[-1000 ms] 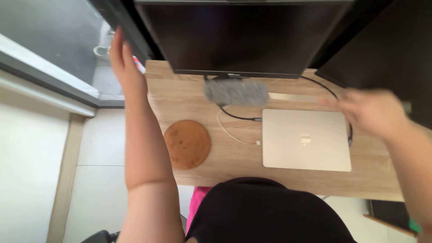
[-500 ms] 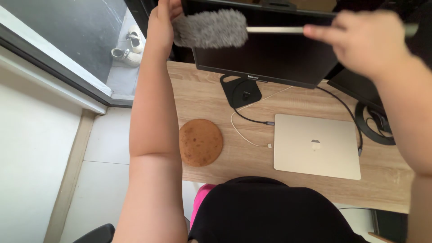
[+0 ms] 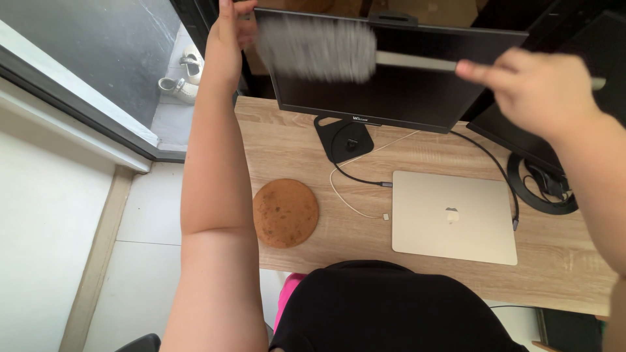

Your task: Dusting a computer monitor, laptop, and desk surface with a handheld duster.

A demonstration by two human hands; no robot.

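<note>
Two bare arms reach out over a wooden desk (image 3: 293, 146) from a person in a black top (image 3: 398, 309). Closest to that person, well below both hands, a closed pale-gold laptop (image 3: 453, 218) lies flat on the desk, and to its left sits a round brown cork mat (image 3: 285, 212), with a white cable end and a dark cable lying between them. Farther out a black monitor (image 3: 391, 91) stands on its foot, and a second dark screen's ring-shaped base (image 3: 541, 186) shows at the right edge. The right hand (image 3: 535, 91) is raised in front of the monitor's right side, its grip clamped on the pale handle of a duster (image 3: 316, 49); the handle runs leftward from that grip and ends in a fluffy grey head, blurred, lying against the upper left part of the screen. The left hand (image 3: 225, 32) is up at the monitor's top left corner, just left of the duster head; its fingers seem to curl about the frame there, though I cannot tell for sure how that grip stands. Beyond the desk's left end, past a dark door frame, a pair of white shoes (image 3: 182, 72) rests on grey ground.
</note>
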